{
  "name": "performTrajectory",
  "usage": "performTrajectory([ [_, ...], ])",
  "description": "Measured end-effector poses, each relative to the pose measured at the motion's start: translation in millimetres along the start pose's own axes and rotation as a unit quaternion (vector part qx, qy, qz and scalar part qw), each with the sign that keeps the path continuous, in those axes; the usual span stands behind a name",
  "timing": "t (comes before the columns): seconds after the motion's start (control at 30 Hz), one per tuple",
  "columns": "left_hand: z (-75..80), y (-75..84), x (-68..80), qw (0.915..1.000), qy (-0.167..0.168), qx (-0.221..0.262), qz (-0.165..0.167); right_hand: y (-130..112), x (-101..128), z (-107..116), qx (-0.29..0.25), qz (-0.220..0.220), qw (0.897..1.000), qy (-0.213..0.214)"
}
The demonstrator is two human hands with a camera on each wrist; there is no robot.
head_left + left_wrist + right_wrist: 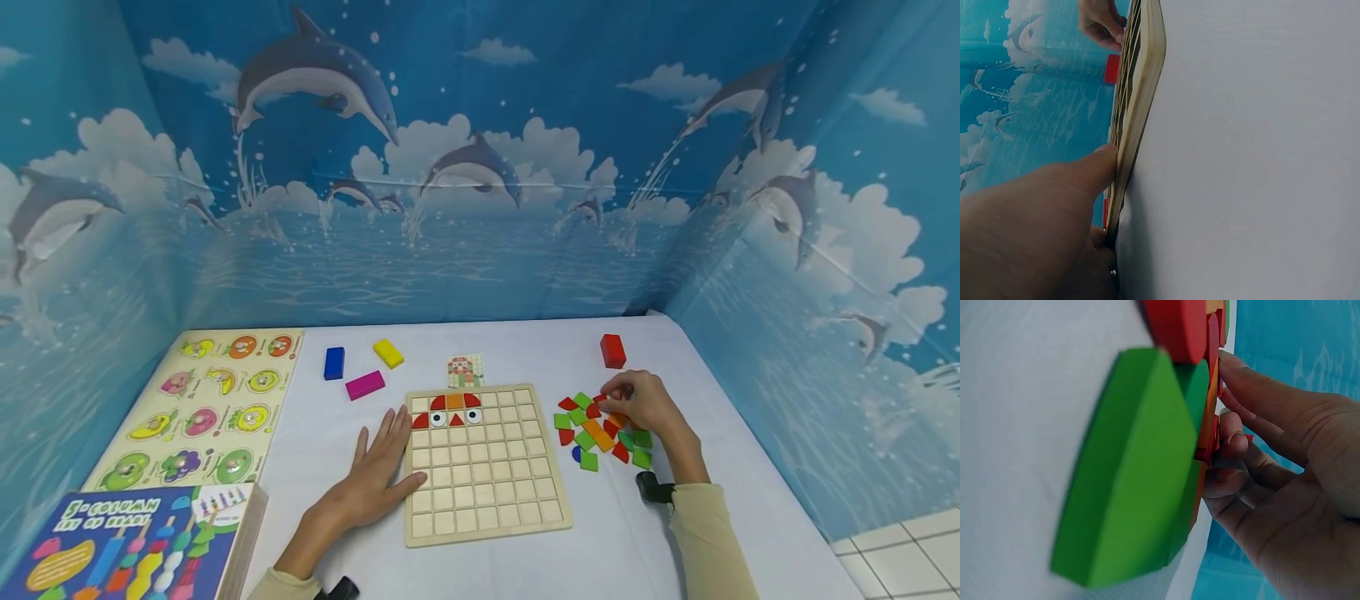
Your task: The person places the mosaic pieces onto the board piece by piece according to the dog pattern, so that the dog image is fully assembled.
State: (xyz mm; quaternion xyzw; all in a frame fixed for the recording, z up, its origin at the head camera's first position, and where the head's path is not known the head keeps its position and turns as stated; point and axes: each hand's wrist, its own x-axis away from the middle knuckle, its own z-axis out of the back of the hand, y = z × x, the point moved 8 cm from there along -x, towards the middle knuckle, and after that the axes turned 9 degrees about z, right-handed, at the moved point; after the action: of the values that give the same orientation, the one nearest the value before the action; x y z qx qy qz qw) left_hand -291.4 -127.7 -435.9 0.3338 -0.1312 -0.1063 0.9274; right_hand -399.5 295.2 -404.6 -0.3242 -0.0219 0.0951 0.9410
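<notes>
A wooden grid board (487, 500) lies on the white table, with red, orange and eye pieces set in its top rows. My left hand (378, 467) lies flat beside the board's left edge, fingers straight; in the left wrist view its thumb (1094, 162) presses the board's side (1144, 81). To the board's right is a pile of coloured pieces (596, 435). My right hand (615, 393) rests on that pile, its curled fingertips (1229, 440) pinching a thin red piece (1215, 434). A green piece (1135, 469) fills the near right wrist view.
A red block (612, 351), a blue block (334, 363), a yellow block (388, 353) and a magenta block (365, 385) lie behind the board, with a small pattern card (465, 371). A peg puzzle (202, 408) and a toy box (127, 546) sit left. Dolphin backdrop walls enclose the table.
</notes>
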Motion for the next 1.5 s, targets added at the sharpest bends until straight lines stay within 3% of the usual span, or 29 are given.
performTrajectory([
  [0.3,-0.3,-0.8,-0.1,1.0000,0.000,-0.006,0.003,2.8,0.1,-0.8,0.004,-0.025,1.000,-0.006],
  [0.53,-1.3,-7.1,-0.4,0.9997,0.019,0.012,-0.014,-2.6,-3.4,-2.3,0.005,0.002,1.000,0.002],
  [0.7,-5.5,-13.9,-3.4,0.9998,0.021,-0.002,-0.003,-8.8,-2.7,0.7,-0.007,0.024,0.999,0.019],
  [0.97,-2.9,-8.3,-0.6,0.9998,0.014,0.009,-0.011,-31.3,0.8,1.1,-0.059,0.064,0.996,0.025],
  [1.17,0.5,-0.5,0.8,1.0000,-0.002,-0.003,0.001,-61.6,-2.7,-18.1,-0.096,0.094,0.991,-0.006],
  [1.37,0.0,0.2,-1.0,0.9998,-0.011,-0.013,0.010,-99.6,-8.9,-52.4,-0.169,0.140,0.973,-0.064],
  [1.5,-0.8,0.0,-1.4,0.9998,-0.014,-0.013,0.010,-124.9,-15.2,-73.9,-0.170,0.169,0.968,-0.082],
])
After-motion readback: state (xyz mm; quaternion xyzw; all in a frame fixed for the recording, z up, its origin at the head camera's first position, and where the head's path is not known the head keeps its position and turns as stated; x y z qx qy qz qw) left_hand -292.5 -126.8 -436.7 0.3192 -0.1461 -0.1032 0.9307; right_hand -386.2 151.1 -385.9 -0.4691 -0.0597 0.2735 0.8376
